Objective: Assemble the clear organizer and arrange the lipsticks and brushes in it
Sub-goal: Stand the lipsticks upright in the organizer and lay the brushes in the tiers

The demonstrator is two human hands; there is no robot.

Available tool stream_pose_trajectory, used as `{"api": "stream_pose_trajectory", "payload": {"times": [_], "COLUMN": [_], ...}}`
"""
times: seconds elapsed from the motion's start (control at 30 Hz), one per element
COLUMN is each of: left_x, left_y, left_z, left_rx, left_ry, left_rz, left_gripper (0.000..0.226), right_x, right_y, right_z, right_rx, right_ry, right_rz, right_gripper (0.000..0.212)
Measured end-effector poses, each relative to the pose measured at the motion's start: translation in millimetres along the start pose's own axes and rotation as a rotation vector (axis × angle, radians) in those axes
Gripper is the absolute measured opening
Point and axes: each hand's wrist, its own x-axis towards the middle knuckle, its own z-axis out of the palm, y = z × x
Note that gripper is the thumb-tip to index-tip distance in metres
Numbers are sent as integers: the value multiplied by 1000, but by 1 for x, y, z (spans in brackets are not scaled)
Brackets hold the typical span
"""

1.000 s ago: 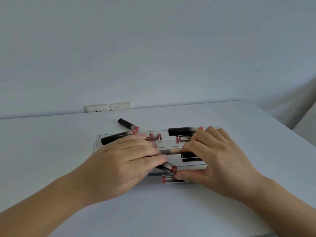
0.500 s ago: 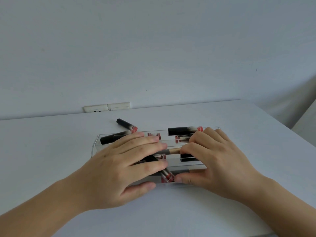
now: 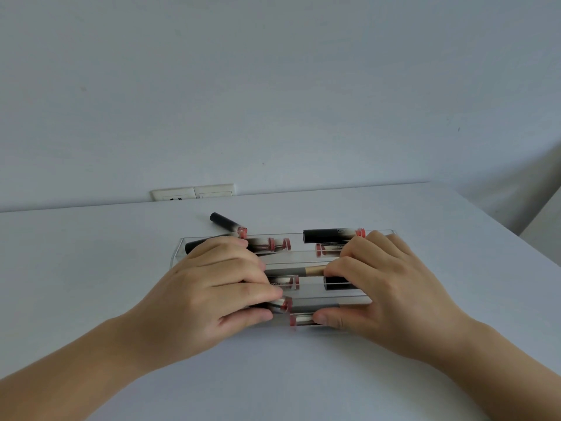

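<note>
Clear organizer (image 3: 376, 235) mid-table, lipsticks inside: left hand (image 3: 212, 287) now pinches a near-row lipstick (image 3: 280, 305), straightened since a moment ago; right hand (image 3: 385, 284) grips a brush (image 3: 303, 271); one stray lipstick (image 3: 227, 222) remains beyond.

Both hands (image 3: 303, 287) seemingly gripping clear organizer (image 3: 179, 253)

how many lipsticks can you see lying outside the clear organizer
1: a lipstick lies on the table just behind the organizer's back left edge. The others lie in or on the organizer; the hands may hide more.
</note>
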Motion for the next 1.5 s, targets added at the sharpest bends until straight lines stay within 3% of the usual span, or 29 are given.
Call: {"api": "stream_pose_trajectory", "payload": {"times": [0.23, 0.43, 0.53, 0.6, 0.67, 0.73, 0.87, 0.93, 1.13, 1.27, 1.4, 1.5], "left_x": [2, 11, 16, 23, 32, 40, 47, 47, 34, 29, 18, 8], "left_y": [3, 5, -5, -23, -53, -88, -138, -149, -154, -131, -68, -17], "left_z": [-2, -14, -24, -32, -38, -39, -18, -2, 7, -26, -56, -63], "left_rx": [3, -97, -124, -162, -220, -191, -49, -13, -3, -32, -55, -60], "left_ry": [-9, 203, 272, 283, 149, -143, -690, -777, -654, -347, -63, -38], "left_rz": [-2, -92, -240, -434, -659, -766, -726, -689, -724, -810, -672, -532], "left_gripper": [21, 23, 25, 22, 22, 27, 35, 34, 12, 14, 19, 23], "right_x": [1, 1, 1, 2, 5, 11, 22, 20, 9, 5, 4, 4], "right_y": [-1, 2, 3, 4, 8, 17, 35, 39, 42, 42, 45, 47], "right_z": [-1, -3, -4, -5, -7, -11, -16, -13, -6, -4, 2, 2], "right_rx": [2, -12, -9, 9, 51, 115, 287, 356, 500, 524, 515, 499], "right_ry": [8, 1, 5, 22, 62, 127, 231, 238, 263, 242, 182, 164], "right_rz": [-14, -21, -25, -23, -7, 54, 294, 377, 438, 437, 442, 424], "right_gripper": [50, 52, 51, 50, 50, 48, 36, 32, 23, 14, 7, 8]}}
